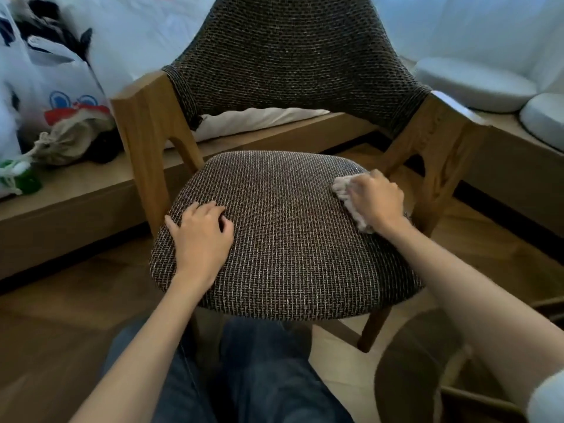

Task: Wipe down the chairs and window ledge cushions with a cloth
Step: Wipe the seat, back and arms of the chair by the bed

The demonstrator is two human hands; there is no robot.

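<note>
Head camera: single wide-angle view, facing forward and down.
Positioned close above the chair (287,239), which fills frame centre up to the top edge; the wearer's legs (244,377) occupy lower centre.

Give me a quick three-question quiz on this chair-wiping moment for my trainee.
1. True or false: the left hand holds the cloth.
2. Where on the woven chair seat is the cloth? A: front left. B: right side. C: centre.
3. Fill in: the white ledge cushions lie at the view's upper ____.
Key: 1 false, the right hand grips it; the left hand rests bare on the seat. 2 B. 3 right.
</note>
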